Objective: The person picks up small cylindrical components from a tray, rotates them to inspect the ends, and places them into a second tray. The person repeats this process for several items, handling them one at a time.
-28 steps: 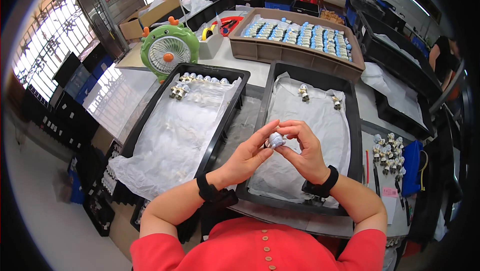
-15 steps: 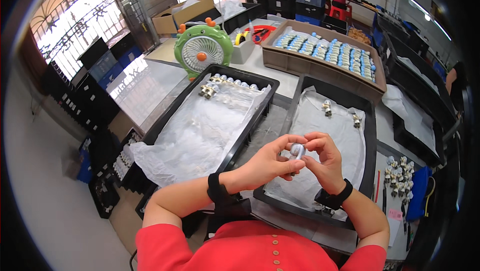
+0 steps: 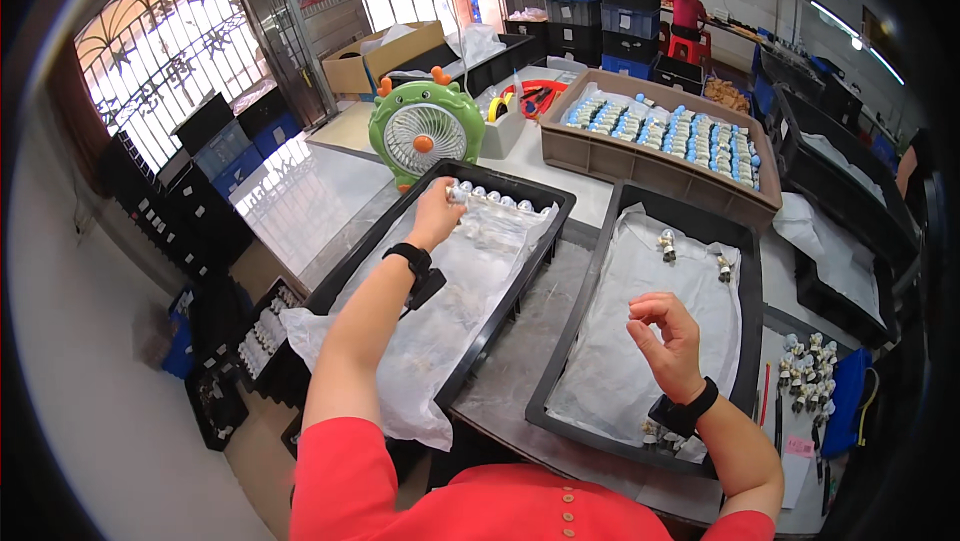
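Observation:
My left hand is stretched to the far left corner of the left black tray. Its fingertips are closed on a small figurine-like piece with a shiny whitish top, mostly hidden by the fingers. Beside it, a row of similar round-topped pieces lines the tray's far end, on white sheeting. Over the right black tray, my right hand is raised with fingers curved and thumb apart, nothing visible in it. Two small pieces stand near that tray's far end, one left of the other.
A green animal-shaped fan stands behind the left tray. Beyond the right tray is a brown crate of blue-and-cream pieces. More small pieces lie at right, beside a blue pouch. A person in red sits far back.
My hands have parted from around a small piece. The left has reached forward and left to the left tray's far corner; the right stays over the right tray. The view has shifted slightly.

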`<state>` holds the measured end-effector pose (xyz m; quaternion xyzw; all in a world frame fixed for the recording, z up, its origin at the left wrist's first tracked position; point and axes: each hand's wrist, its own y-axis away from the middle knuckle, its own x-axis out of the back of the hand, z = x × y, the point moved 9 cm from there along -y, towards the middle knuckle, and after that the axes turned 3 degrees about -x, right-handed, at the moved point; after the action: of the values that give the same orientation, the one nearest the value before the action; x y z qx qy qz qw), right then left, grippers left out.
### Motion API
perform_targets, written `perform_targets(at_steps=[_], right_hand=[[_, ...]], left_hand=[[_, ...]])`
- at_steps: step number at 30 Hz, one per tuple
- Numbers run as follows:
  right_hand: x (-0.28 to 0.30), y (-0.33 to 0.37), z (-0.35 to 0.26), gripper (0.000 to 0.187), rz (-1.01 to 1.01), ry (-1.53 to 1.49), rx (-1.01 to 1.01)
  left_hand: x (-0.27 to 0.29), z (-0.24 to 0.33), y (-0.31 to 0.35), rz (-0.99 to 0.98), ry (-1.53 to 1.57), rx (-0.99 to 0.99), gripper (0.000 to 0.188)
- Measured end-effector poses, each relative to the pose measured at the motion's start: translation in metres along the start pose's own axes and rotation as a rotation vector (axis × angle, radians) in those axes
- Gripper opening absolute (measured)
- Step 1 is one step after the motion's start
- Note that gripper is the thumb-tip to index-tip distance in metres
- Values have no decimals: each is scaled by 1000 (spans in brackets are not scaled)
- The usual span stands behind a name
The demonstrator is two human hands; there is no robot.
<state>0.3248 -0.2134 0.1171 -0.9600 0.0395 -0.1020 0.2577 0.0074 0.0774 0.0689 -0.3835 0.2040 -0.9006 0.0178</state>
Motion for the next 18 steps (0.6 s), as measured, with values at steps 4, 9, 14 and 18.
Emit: perform_targets(at_steps=[4,9,14,18], right_hand=[[5,0,5,13,42,52,-28],[4,-2,8,11,36,95,-44],[3,3,21,9,16,73,-168],[-3,4,58,11,-92,41,-469]], left_hand=[[-21,-7,0,-74,-162,4,49],[-26,-4,1,-59,-348,-34,42],[-32,-4,-2,-55,-365,-6,38],[-34,-15,-4,-98,-385,-72,32]])
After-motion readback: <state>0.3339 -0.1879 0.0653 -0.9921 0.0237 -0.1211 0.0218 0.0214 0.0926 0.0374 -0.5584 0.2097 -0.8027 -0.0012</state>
